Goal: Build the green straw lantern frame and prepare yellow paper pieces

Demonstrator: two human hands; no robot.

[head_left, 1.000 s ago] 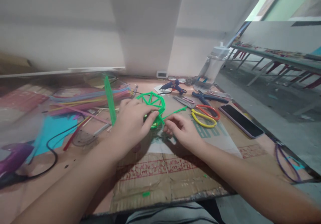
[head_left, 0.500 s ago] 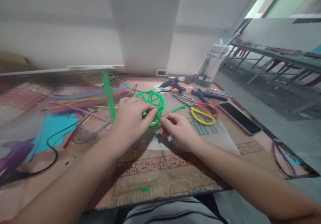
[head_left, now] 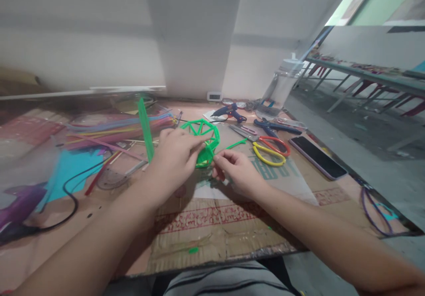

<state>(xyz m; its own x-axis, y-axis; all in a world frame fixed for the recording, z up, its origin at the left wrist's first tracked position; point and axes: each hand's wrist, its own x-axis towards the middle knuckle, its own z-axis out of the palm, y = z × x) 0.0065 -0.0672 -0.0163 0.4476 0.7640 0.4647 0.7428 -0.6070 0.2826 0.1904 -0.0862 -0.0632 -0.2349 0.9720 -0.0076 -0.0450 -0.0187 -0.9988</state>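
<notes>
A round green frame (head_left: 214, 132), with spokes like a wheel and apparently built of thin green sticks, is held upright over the cardboard between my hands. My left hand (head_left: 177, 152) grips its left and near side, and the fingers hide part of it. At the lower right edge of the frame, my right hand (head_left: 234, 167) is closed in a pinch; I cannot make out what lies between thumb and finger. A loose green stick (head_left: 236, 144) rests just beyond my right hand. Tall green strips (head_left: 145, 128) stand left of my left hand.
Scissors (head_left: 270, 152) with red and yellow handles, pliers (head_left: 277, 126), a glue gun (head_left: 229, 111) and a phone (head_left: 317, 156) lie to the right. A water bottle (head_left: 280, 86) stands behind. Coloured sticks (head_left: 116, 132), a protractor (head_left: 111, 178) and a purple glue gun (head_left: 21, 205) are left.
My left thumb and fingers have shifted slightly on the green frame, showing more of its lower part. My right hand stays at nearly the same spot, still pinched.
</notes>
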